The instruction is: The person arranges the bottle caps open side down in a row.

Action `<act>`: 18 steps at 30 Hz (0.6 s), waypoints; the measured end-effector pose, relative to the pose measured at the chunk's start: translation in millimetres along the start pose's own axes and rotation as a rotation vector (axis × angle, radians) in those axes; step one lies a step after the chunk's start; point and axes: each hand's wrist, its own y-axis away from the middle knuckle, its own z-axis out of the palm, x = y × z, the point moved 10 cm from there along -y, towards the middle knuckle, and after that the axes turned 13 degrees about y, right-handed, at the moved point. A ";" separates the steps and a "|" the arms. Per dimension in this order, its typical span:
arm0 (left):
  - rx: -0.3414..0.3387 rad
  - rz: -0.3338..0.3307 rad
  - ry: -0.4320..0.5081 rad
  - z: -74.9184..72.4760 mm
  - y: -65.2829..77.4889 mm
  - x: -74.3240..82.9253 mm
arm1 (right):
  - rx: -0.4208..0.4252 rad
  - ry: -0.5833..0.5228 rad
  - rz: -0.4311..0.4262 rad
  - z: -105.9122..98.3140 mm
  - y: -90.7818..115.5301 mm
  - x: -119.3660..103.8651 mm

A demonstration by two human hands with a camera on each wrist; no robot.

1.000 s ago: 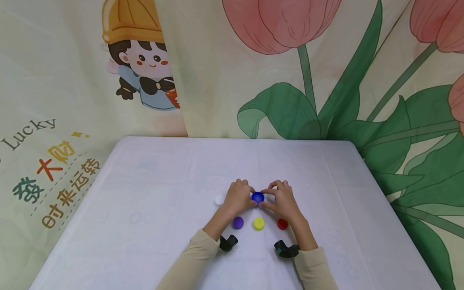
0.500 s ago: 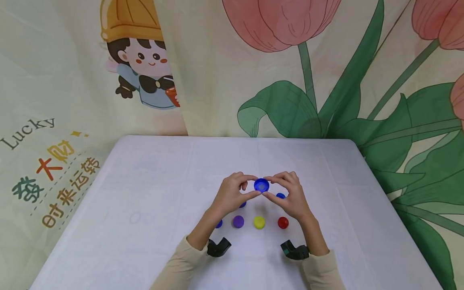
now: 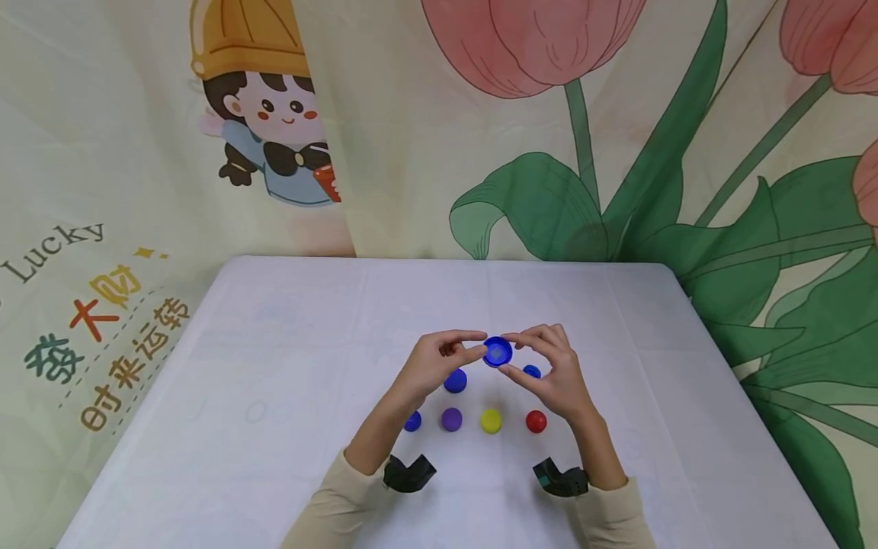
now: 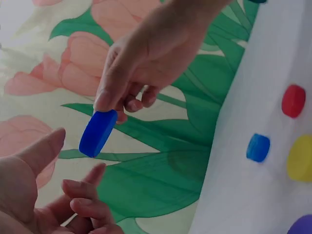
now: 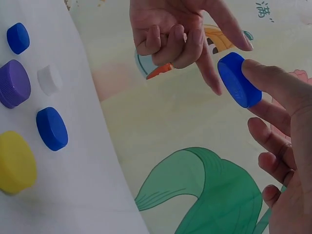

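Observation:
Above the table, my right hand [image 3: 557, 367] pinches a blue bottle cap [image 3: 497, 351] by its edge between thumb and forefinger, its hollow side facing the head camera. Just left of the cap is my left hand [image 3: 427, 366], its thumb and forefinger stretched toward it. A small gap parts those fingers from the cap [image 4: 98, 134] in the left wrist view; its other fingers are loosely curled. On the table below lie a blue cap [image 3: 456, 380], a second one [image 3: 531, 371] partly behind my right hand, and a third [image 3: 412, 422] beside my left wrist.
A purple cap [image 3: 451, 419], a yellow cap [image 3: 490, 421] and a red cap [image 3: 536, 421] form a row nearer me on the white table [image 3: 302, 320]. The right wrist view also shows a white cap [image 5: 49, 80]. A printed cloth [image 3: 405, 152] hangs behind the table.
Both hands have lifted the blue cap up and away from the tabletop. My left fingers have come off it and moved slightly left, leaving it in my right hand. More caps are uncovered.

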 end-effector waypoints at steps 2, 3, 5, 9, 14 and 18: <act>0.012 -0.089 0.042 -1.8 -1.7 -10.2 | -0.004 -0.007 0.000 1.2 0.2 -0.4; 0.016 -0.126 0.053 -2.2 -2.3 -14.7 | -0.005 -0.010 0.000 1.8 0.3 -0.7; 0.017 -0.177 0.060 -1.9 -3.2 -21.3 | -0.012 -0.011 0.000 2.6 0.5 -0.6; 0.023 -0.215 0.064 -1.4 -4.4 -26.9 | -0.022 -0.019 -0.004 3.1 0.3 -1.2; 0.039 -0.196 0.076 -0.6 -5.7 -27.1 | -0.026 -0.019 0.004 4.2 0.9 0.1; 0.052 -0.172 0.079 -0.4 -6.3 -26.6 | -0.023 -0.015 0.018 6.8 1.8 3.0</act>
